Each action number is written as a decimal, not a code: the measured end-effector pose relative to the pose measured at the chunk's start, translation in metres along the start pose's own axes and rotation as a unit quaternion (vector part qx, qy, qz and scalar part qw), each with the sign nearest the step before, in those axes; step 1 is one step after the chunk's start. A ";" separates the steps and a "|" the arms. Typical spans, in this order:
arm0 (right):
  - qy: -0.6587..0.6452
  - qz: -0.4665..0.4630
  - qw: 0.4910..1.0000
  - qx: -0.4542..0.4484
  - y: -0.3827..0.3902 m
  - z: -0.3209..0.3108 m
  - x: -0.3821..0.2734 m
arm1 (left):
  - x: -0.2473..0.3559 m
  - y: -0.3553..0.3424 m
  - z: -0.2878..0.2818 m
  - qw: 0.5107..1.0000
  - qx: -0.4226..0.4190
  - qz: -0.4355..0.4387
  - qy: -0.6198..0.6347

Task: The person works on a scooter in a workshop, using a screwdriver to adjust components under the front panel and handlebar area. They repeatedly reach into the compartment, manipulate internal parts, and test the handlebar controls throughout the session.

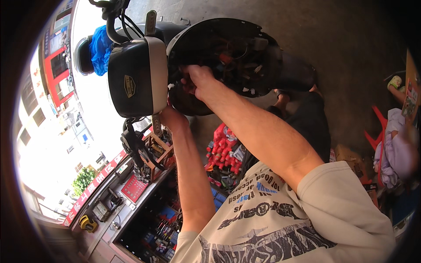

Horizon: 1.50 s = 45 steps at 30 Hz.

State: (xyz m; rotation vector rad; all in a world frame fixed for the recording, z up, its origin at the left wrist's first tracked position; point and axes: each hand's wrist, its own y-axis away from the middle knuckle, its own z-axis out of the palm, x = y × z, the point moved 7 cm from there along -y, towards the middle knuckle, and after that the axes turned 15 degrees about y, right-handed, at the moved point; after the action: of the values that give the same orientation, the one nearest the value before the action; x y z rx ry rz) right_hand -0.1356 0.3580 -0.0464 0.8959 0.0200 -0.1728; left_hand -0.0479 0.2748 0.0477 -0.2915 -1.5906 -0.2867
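Note:
A scooter's front end, tilted in the head view, fills the top. Its black front housing [131, 79] has a pale rim and a small gold badge. Beside it, the open dark body shell [267, 44] exposes wires and an orange-red part [225, 58]. My right hand [199, 81] reaches to the gap between housing and shell, fingers curled; what they hold, if anything, is hidden in shadow. My left hand [174, 119] is at the housing's lower edge, next to a ribbed grey tab [156, 125]. Its fingers are hidden behind the housing.
Blue plastic sheeting [101, 50] lies by the handlebar [115, 33]. Below left stands a workbench [103, 232] with a yellow tape measure [88, 223] and a red tray [134, 188]. Red-wrapped items [223, 149] are piled below the shell. At right, lilac cloth [390, 153] hangs by a red chair [378, 127].

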 end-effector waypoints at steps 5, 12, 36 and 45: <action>0.014 -0.006 1.000 0.024 0.006 0.004 -0.001 | -0.006 -0.002 -0.009 1.000 -0.010 -0.019 -0.017; 0.033 -0.049 0.997 0.055 0.009 -0.002 -0.005 | -0.004 0.008 0.007 0.997 0.016 -0.081 0.013; 0.067 -0.085 0.994 0.021 -0.005 -0.012 -0.008 | -0.031 -0.008 -0.045 0.960 0.019 0.025 -0.278; 0.004 -0.074 0.996 0.050 -0.030 -0.015 -0.009 | -0.018 0.005 -0.023 0.980 0.140 -0.025 -0.138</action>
State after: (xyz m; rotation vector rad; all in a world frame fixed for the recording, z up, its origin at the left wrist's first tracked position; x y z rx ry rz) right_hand -0.1489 0.3524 -0.0782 0.9953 0.0858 -0.3115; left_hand -0.0245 0.2710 0.0310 -0.0740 -1.8885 -0.0581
